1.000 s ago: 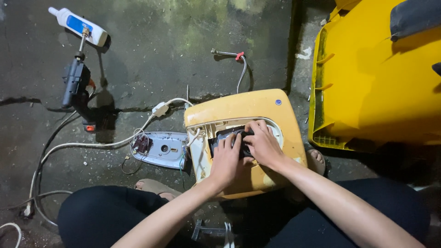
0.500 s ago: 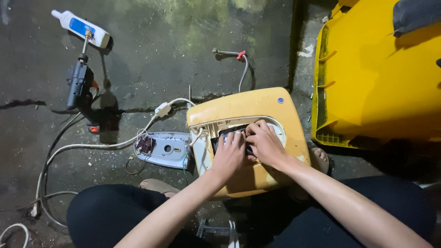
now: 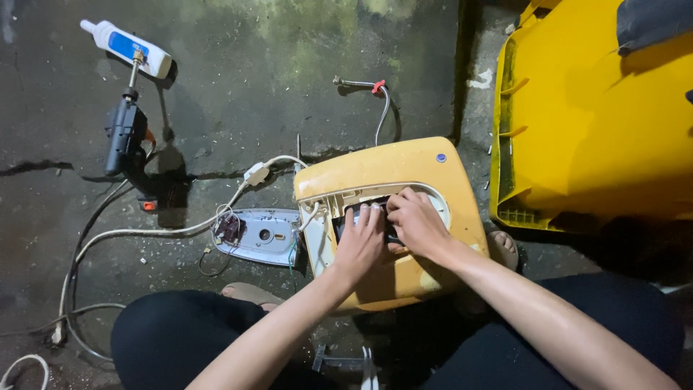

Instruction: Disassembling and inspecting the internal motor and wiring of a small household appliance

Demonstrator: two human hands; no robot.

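Left hand (image 3: pixel 359 244) lay palm down, fingers bent into the dark opening of the yellow casing (image 3: pixel 382 173), right hand (image 3: pixel 416 222) beside it, fingers curled on the black part (image 3: pixel 345 217) inside, both forearms extended forward, grip hidden.

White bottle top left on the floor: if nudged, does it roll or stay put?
The white bottle lies on its side and looks round, so it probably rolls sideways. It looks like plastic, so likely light and not fragile. The rough concrete floor may stop it soon.

Both hands (image 3: pixel 390 235) on housing (image 3: pixel 390 217); panel (image 3: pixel 260 237) left; bin (image 3: pixel 592 123) right.
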